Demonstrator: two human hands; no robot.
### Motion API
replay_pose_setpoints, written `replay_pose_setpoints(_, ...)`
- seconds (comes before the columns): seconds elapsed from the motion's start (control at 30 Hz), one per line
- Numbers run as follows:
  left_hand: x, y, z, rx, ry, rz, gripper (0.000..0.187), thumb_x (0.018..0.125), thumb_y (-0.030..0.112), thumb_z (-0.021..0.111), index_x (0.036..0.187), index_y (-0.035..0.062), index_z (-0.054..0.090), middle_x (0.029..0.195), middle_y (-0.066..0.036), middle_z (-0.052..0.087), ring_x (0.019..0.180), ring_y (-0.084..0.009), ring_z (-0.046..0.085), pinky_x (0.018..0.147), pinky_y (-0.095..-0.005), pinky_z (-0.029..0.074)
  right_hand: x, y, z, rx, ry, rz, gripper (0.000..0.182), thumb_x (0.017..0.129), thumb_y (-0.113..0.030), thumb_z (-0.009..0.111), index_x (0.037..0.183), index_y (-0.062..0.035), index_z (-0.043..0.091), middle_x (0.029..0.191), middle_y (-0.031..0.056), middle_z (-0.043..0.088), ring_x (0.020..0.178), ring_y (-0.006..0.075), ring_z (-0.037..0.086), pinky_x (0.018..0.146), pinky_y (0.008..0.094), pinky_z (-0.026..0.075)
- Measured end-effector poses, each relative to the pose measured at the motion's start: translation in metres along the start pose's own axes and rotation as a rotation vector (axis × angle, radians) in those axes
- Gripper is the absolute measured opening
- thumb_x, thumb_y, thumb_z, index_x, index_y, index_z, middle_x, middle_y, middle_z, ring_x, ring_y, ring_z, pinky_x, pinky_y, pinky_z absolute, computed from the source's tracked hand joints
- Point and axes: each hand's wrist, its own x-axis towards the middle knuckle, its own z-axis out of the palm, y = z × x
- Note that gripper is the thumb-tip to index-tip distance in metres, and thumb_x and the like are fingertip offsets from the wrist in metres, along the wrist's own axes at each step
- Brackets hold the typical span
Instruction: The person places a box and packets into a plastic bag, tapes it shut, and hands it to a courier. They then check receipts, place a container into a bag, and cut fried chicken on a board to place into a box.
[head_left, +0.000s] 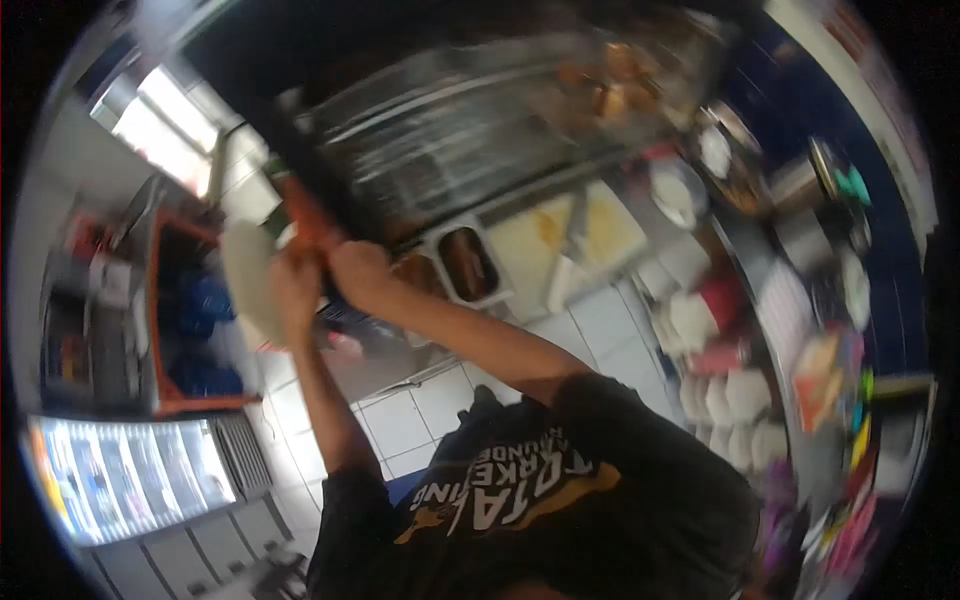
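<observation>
Both hands are close together at the left end of the counter, blurred by motion. My left hand has its fingers closed, with an orange bit at its fingertips that I cannot make out. Just to its right, my right hand is curled, and whatever it holds is hidden. Beyond them extends a blurred, long red-orange thing. A pale, rounded board-like thing lies beside my left hand. Right of my right hand stands a metal container with brown content.
A cutting board carries a knife with a pale handle. Behind the counter is a glass-fronted display with browned food. Stacked pale containers line the right side. A lit drinks fridge stands at lower left, near an orange-framed shelf.
</observation>
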Motion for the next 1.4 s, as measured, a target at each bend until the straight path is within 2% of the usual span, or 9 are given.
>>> replay_pose_setpoints(0.2, 0.018, -0.006, -0.049, -0.219, 0.051, 0.108, 0.032, 0.094, 0.023, 0.058, 0.107, -0.0055, 0.065, 0.097, -0.013, 0.070, 0.085, -0.0200, 0.061, 0.079, -0.0346, 0.046, 0.004, -0.012, -0.001, 0.055, 0.067, 0.228, 0.023, 0.081, -0.006, 0.056, 0.100, 0.0027, 0.066, 0.085, 0.0207, 0.070, 0.085, 0.0339, 0.070, 0.067, 0.0430, 0.058)
replay_pose_setpoints(0.3, -0.023, 0.034, -0.107, -0.104, 0.289, 0.024, 0.042, 0.094, 0.032, 0.062, 0.112, -0.0048, 0.066, 0.094, -0.013, 0.068, 0.083, -0.0257, 0.063, 0.078, -0.0359, 0.050, -0.017, -0.009, -0.025, 0.058, -0.185, -0.005, 0.025, 0.083, -0.013, 0.059, 0.099, 0.0049, 0.065, 0.085, 0.0218, 0.069, 0.079, 0.0367, 0.069, 0.066, 0.0437, 0.057)
replay_pose_setpoints(0.43, -0.105, 0.061, -0.117, -0.404, 0.561, 0.155, 0.043, 0.095, 0.037, 0.056, 0.104, -0.0036, 0.068, 0.101, -0.017, 0.068, 0.086, -0.0298, 0.065, 0.084, -0.0434, 0.051, -0.113, -0.044, -0.135, 0.607, 0.208, -0.286, 0.051, 0.093, -0.031, 0.055, 0.121, 0.0107, 0.047, 0.099, 0.0285, 0.061, 0.092, 0.0448, 0.063, 0.072, 0.0482, 0.052)
replay_pose_setpoints(0.53, -0.156, 0.106, -0.067, -0.451, 0.360, 0.222, 0.043, 0.096, 0.037, 0.053, 0.100, -0.0033, 0.067, 0.097, -0.017, 0.068, 0.082, -0.0297, 0.065, 0.080, -0.0421, 0.051, -0.186, -0.031, -0.208, 0.601, 0.214, -0.427, 0.101, 0.087, -0.053, 0.055, 0.142, 0.0190, 0.010, 0.142, 0.0468, 0.015, 0.129, 0.0560, 0.034, 0.105, 0.0477, 0.040)
replay_pose_setpoints(0.73, -0.206, 0.284, 0.050, -0.512, -0.270, 0.607, 0.044, 0.097, 0.036, 0.046, 0.092, -0.0027, 0.066, 0.089, -0.016, 0.068, 0.073, -0.0297, 0.065, 0.072, -0.0394, 0.051, -0.326, 0.072, -0.319, 0.416, 0.572, -0.099, 0.096, 0.082, -0.038, 0.068, 0.141, 0.0179, 0.017, 0.147, 0.0401, 0.019, 0.134, 0.0483, 0.033, 0.111, 0.0433, 0.033)
replay_pose_setpoints(0.9, -0.247, 0.480, 0.165, -0.835, -0.933, 0.690, 0.035, 0.100, 0.025, 0.044, 0.103, -0.0033, 0.064, 0.071, -0.013, 0.062, 0.064, -0.0212, 0.061, 0.060, -0.0324, 0.045, -0.433, 0.172, -0.397, -0.014, 0.756, 0.413, 0.062, 0.089, -0.015, 0.058, 0.142, 0.0031, 0.031, 0.130, 0.0305, 0.049, 0.113, 0.0458, 0.054, 0.093, 0.0455, 0.047)
replay_pose_setpoints(1.27, -0.240, 0.642, 0.382, -0.895, -0.530, 0.554, 0.028, 0.096, 0.018, 0.049, 0.105, -0.0048, 0.062, 0.090, -0.009, 0.063, 0.071, -0.0144, 0.057, 0.065, -0.0288, 0.047, -0.623, 0.444, -0.502, -0.716, 0.557, 0.945, 0.017, 0.084, -0.004, 0.051, 0.100, -0.0034, 0.057, 0.086, 0.0173, 0.064, 0.078, 0.0328, 0.067, 0.064, 0.0444, 0.054)
replay_pose_setpoints(1.33, -0.223, 0.668, 0.400, -1.108, -0.740, 0.031, 0.026, 0.093, 0.013, 0.048, 0.109, -0.0013, 0.063, 0.098, -0.012, 0.064, 0.076, -0.0195, 0.063, 0.067, -0.0302, 0.053, -0.648, 0.476, -0.545, -0.763, 0.537, 0.900, 0.020, 0.080, -0.008, 0.053, 0.098, -0.0065, 0.063, 0.087, 0.0172, 0.066, 0.081, 0.0351, 0.066, 0.078, 0.0490, 0.050)
replay_pose_setpoints(1.4, -0.203, 0.683, 0.415, -1.092, -0.996, 0.016, 0.032, 0.092, 0.012, 0.044, 0.116, -0.0037, 0.057, 0.100, -0.016, 0.064, 0.082, -0.0246, 0.067, 0.066, -0.0318, 0.057, -0.665, 0.514, -0.581, -0.823, 0.490, 0.775, 0.020, 0.079, -0.011, 0.056, 0.095, -0.0097, 0.067, 0.089, 0.0146, 0.068, 0.084, 0.0342, 0.066, 0.083, 0.0508, 0.047)
